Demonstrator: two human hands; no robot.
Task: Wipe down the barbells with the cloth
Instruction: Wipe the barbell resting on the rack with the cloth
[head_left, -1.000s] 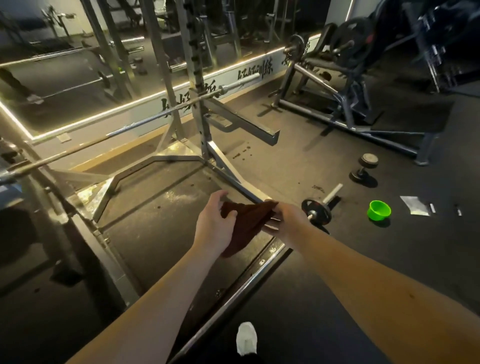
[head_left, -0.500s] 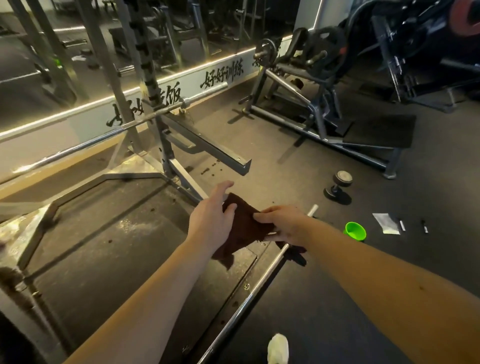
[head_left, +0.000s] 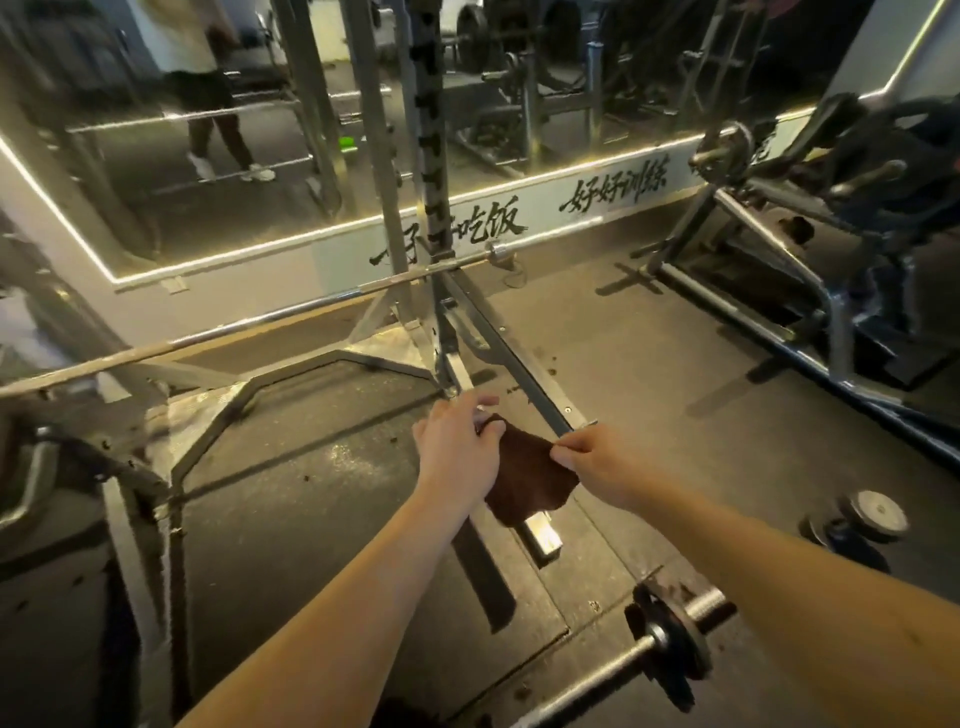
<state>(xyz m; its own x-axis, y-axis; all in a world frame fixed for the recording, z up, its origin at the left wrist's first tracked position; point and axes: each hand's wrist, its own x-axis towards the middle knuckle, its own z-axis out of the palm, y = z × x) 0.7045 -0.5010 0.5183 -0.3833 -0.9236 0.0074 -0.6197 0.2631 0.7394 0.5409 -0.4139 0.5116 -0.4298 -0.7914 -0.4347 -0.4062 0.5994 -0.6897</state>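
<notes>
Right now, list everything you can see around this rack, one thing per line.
cloth: one, dark brown, held up between both hands
racked barbell: one, silver, across the rack, centre left
floor barbell: one, silver with a dark plate, floor at bottom right
squat rack: one, grey steel, centre, in front of the mirror
mirror: one, light-edged, far wall
dumbbell: one, dark with grey ends, floor at right
plate machine: one, dark, far right
left hand: fingers pinch the cloth's left edge
right hand: fingers pinch the cloth's right edge
</notes>
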